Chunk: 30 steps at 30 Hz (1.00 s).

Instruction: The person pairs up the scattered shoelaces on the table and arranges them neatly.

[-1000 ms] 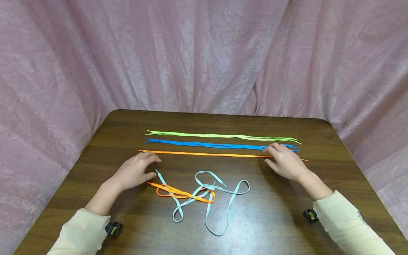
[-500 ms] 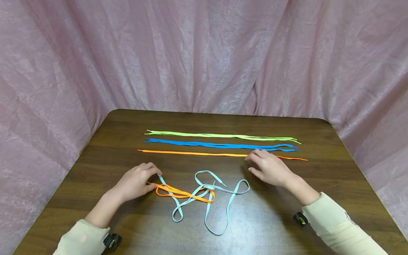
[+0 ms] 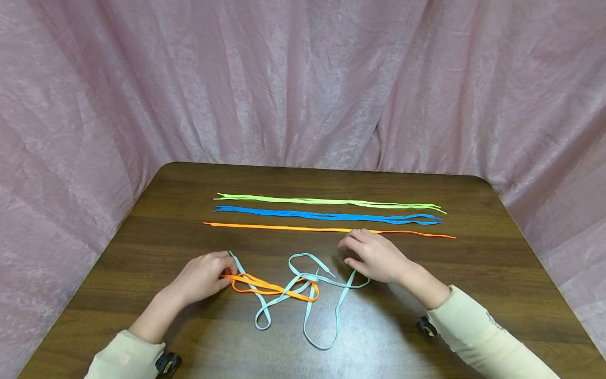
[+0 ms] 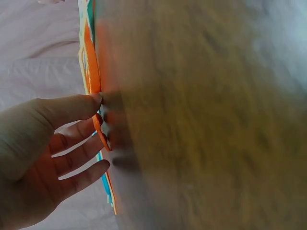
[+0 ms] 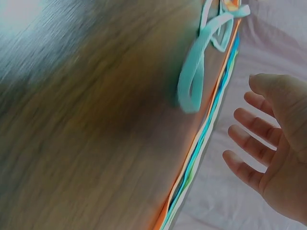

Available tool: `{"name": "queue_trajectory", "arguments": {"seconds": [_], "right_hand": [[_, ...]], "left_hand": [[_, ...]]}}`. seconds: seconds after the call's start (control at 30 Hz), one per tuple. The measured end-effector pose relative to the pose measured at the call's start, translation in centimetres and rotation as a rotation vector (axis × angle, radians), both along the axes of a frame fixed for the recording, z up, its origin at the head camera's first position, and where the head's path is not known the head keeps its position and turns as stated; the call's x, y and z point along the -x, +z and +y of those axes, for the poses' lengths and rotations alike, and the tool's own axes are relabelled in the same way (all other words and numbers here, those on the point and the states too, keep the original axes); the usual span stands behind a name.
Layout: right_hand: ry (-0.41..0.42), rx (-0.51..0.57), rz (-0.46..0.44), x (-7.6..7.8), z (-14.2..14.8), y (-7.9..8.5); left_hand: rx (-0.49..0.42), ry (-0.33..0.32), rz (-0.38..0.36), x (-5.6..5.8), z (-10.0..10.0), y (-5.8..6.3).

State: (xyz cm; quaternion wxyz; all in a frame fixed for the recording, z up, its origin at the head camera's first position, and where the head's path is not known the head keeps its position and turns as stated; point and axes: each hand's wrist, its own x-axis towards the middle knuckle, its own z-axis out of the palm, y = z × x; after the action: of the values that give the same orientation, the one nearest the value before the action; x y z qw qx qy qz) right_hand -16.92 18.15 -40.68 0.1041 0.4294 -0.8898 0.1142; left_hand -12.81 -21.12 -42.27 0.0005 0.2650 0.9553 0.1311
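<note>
My left hand (image 3: 201, 276) pinches one end of a loosely folded orange shoelace (image 3: 267, 287) between thumb and fingers. In the left wrist view that orange shoelace (image 4: 93, 60) runs past the thumb, and its tip hangs by the fingers. Tangled with it on the table is a pale turquoise shoelace (image 3: 338, 316), its end close to the left fingertips. My right hand (image 3: 379, 258) is over the turquoise loop at the right, fingers loosely bent and holding nothing. In the right wrist view the right hand (image 5: 276, 139) stands apart from the turquoise shoelace (image 5: 192, 76).
Behind the tangle, a straight orange shoelace (image 3: 284, 228) lies across the brown wooden table (image 3: 156, 231). Farther back run blue shoelaces (image 3: 303, 214) and lime-green shoelaces (image 3: 326, 201), roughly parallel. A pink curtain (image 3: 303, 84) hangs behind the table.
My left hand has come down toward me and taken the end of the folded orange shoelace. The right hand has moved left, away from the straight shoelaces' right ends toward the tangle.
</note>
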Motion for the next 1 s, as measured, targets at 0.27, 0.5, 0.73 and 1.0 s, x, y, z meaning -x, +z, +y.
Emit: {"name": "queue_trajectory", "arguments": {"seconds": [0.27, 0.5, 0.73, 1.0], "right_hand": [[0.087, -0.013, 0.032, -0.5, -3.2, -0.1], [0.153, -0.035, 0.034, -0.9, -5.6, -0.3], [0.191, -0.05, 0.043, -1.4, -7.3, -0.4], [0.224, -0.079, 0.066, -2.3, -8.2, -0.7]], "left_hand": [[-0.006, -0.016, -0.004, -0.1, 0.0, 0.8], [0.005, -0.034, 0.054, 0.2, 0.2, 2.1], [-0.007, -0.028, 0.134, 0.0, 0.6, 3.6], [-0.032, -0.034, 0.188, -0.2, 0.5, 5.1]]}}
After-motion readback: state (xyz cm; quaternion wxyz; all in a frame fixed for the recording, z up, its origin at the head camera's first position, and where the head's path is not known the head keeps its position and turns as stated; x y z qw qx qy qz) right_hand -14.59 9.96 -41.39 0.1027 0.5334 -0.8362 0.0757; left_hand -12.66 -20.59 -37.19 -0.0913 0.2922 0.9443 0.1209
